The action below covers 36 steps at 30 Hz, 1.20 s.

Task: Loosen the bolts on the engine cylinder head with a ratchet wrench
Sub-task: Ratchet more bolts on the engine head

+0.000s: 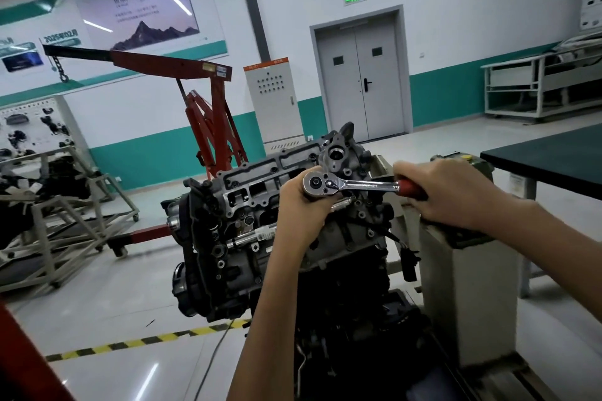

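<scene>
The grey engine cylinder head (260,185) sits tilted on top of the dark engine block, mid-frame. A chrome ratchet wrench (351,185) with a red handle lies level above the head's right end. My left hand (303,205) curls round the ratchet's round head and the extension bar below it. My right hand (446,189) grips the red handle at the right. The socket and the bolt under it are hidden by my left hand. Several bolts show along the head's rim.
A red engine hoist (208,114) stands behind the engine to the left. A grey stand post (465,296) is just right of the engine, and a dark-topped table (553,156) is at the far right. Metal racks stand at the left.
</scene>
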Available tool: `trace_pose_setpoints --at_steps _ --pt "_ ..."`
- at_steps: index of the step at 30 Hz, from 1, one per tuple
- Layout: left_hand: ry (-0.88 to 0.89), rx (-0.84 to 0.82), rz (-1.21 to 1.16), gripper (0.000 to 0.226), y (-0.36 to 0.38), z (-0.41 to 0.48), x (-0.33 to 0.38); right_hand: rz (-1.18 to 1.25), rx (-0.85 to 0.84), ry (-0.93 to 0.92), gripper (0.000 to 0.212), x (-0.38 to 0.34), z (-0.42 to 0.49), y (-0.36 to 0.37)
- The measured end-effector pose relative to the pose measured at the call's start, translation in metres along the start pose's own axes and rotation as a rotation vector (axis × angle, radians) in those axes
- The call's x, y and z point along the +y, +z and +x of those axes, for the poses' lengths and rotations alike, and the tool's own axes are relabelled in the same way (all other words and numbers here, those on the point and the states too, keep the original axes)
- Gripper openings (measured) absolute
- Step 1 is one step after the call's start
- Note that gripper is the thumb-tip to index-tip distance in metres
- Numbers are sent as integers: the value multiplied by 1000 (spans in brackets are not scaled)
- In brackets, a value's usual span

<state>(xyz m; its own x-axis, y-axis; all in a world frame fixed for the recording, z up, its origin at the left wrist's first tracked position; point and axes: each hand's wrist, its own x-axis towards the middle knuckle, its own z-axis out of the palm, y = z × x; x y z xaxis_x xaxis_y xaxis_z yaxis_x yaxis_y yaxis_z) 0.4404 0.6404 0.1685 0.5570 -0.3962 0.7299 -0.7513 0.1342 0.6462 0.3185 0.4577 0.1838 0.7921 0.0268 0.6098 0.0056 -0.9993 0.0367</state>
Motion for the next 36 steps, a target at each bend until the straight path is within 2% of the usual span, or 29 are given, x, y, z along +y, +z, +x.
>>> trace_pose_setpoints --at_steps 4,8,10,13,17,20,22,25,27,29,32,36 --pt "39 128 25 39 11 -5 -2 317 -41 165 20 -42 -42 36" --pt "30 233 -5 42 29 -5 -3 701 127 371 25 -119 -62 70" --pt "-9 218 -94 38 27 -3 -3 833 130 395 32 -143 -59 78" --pt "-2 139 -13 38 16 -1 -5 764 50 382 24 -129 -58 73" --pt "-8 88 45 45 11 0 -1 370 -88 186 26 -55 -48 40" --pt "-7 48 6 44 8 0 0 72 -41 58 22 -14 -21 7" --pt "-2 23 -7 44 6 0 1 17 -3 36 22 -6 -9 -3" --pt "37 39 30 42 5 -4 0 103 -35 105 21 -16 -21 11" --pt "62 85 50 40 10 -7 0 310 -67 182 25 -42 -41 30" --pt "56 151 48 40 17 -7 -1 548 0 272 35 -80 -55 49" --pt "14 210 -4 40 24 -5 -2 785 135 404 39 -134 -60 72" --pt "-9 174 -32 31 22 -3 -5 819 119 398 36 -134 -59 74"
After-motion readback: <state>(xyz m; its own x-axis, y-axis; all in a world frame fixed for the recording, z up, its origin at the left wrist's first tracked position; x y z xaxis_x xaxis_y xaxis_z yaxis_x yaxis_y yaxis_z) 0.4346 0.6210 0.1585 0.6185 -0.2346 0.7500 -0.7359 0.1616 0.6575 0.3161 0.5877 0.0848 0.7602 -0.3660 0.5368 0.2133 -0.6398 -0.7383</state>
